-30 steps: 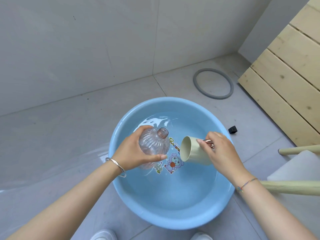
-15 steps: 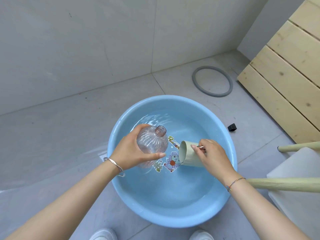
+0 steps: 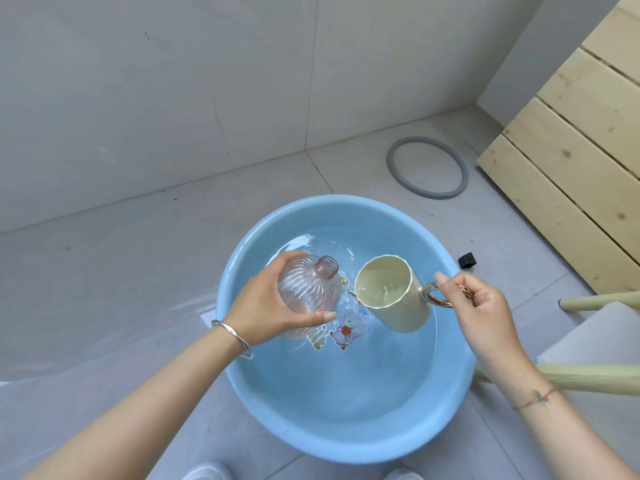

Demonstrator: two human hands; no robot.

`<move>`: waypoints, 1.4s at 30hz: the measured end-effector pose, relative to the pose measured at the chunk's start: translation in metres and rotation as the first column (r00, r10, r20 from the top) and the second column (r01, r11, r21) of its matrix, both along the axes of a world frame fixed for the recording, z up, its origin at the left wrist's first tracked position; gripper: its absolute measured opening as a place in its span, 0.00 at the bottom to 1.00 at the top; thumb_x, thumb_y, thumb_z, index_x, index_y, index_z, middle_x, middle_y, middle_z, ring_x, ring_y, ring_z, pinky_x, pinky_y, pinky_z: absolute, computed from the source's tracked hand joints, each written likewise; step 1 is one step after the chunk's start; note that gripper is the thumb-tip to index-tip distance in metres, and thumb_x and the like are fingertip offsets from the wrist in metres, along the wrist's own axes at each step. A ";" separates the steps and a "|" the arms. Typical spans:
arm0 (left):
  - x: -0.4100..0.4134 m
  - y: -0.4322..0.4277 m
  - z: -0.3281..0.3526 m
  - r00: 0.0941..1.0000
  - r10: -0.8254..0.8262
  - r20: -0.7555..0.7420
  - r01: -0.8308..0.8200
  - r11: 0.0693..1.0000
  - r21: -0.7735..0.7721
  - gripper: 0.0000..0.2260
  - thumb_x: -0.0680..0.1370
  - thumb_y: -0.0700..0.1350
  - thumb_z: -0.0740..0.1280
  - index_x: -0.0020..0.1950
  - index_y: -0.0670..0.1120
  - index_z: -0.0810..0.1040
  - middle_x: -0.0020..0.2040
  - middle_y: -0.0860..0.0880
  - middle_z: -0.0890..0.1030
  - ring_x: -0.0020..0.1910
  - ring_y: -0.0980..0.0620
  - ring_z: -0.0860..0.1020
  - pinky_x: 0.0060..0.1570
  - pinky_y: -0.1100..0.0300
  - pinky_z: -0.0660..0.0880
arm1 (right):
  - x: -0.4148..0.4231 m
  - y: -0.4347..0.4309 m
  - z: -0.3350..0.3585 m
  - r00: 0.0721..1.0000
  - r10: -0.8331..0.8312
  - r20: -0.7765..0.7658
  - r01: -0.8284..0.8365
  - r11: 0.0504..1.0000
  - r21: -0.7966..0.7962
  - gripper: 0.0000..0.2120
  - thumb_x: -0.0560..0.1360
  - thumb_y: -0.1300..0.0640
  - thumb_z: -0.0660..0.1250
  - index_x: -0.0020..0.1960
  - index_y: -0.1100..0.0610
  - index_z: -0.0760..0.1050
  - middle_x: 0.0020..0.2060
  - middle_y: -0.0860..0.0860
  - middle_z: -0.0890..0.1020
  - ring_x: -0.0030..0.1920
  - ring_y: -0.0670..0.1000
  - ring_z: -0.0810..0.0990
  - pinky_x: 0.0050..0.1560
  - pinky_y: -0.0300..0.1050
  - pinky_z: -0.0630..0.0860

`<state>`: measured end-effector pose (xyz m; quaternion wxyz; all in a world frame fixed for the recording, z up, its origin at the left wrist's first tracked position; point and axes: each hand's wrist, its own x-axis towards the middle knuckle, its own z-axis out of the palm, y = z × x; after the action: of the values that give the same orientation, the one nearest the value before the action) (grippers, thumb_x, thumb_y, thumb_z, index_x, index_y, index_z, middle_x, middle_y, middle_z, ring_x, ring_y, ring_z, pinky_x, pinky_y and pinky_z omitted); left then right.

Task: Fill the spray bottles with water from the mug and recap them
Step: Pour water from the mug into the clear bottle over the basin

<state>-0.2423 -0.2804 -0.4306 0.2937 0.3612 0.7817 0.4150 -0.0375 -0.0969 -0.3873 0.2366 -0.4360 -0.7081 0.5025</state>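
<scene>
My left hand grips a clear ribbed bottle with no cap, its open neck tilted up and to the right, over a blue basin. My right hand holds a cream mug by its copper-coloured handle. The mug is tilted with its mouth toward the bottle's neck, a short gap between them, and a little water shows inside it. The basin holds shallow water over a cartoon picture on its bottom.
A grey rubber ring lies on the tiled floor behind the basin. A small black cap sits just right of the basin rim. Wooden slats stand at right, and pale wooden legs of a white seat reach in.
My right hand has lifted the mug out of the basin water and turned its mouth up toward the bottle. The bottle has stayed in my left hand.
</scene>
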 end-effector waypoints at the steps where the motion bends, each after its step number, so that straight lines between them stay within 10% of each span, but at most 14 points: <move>1: 0.001 0.000 0.000 1.000 -0.003 -0.002 0.003 1.000 0.003 0.44 0.53 0.69 0.76 0.66 0.60 0.68 0.60 0.69 0.74 0.60 0.73 0.71 0.57 0.80 0.64 | -0.001 -0.001 0.005 0.999 -0.002 -0.033 0.002 1.000 -0.010 0.17 0.76 0.60 0.66 0.34 0.68 0.66 0.17 0.41 0.65 0.22 0.40 0.65 0.27 0.29 0.61; 12: 0.006 0.003 0.001 0.998 -0.045 -0.046 0.044 0.999 -0.027 0.44 0.55 0.68 0.77 0.68 0.60 0.68 0.61 0.68 0.74 0.61 0.69 0.72 0.59 0.75 0.64 | -0.007 -0.011 0.046 0.984 0.002 -0.178 0.019 0.993 0.113 0.19 0.73 0.60 0.70 0.29 0.57 0.63 0.17 0.41 0.66 0.26 0.41 0.68 0.29 0.31 0.62; 42: 0.010 0.004 0.001 0.995 -0.080 -0.061 0.077 0.996 -0.047 0.43 0.53 0.71 0.73 0.66 0.60 0.68 0.60 0.66 0.76 0.60 0.63 0.74 0.63 0.62 0.70 | -0.016 -0.020 0.062 0.995 0.104 0.009 -0.091 0.823 0.561 0.17 0.70 0.53 0.70 0.31 0.55 0.64 0.29 0.53 0.71 0.34 0.46 0.68 0.36 0.34 0.63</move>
<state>-0.2319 -0.2766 -0.4300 0.2932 0.3980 0.7847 0.3741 -0.0539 -0.1167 -0.3252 0.3359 -0.3052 -0.8429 0.2892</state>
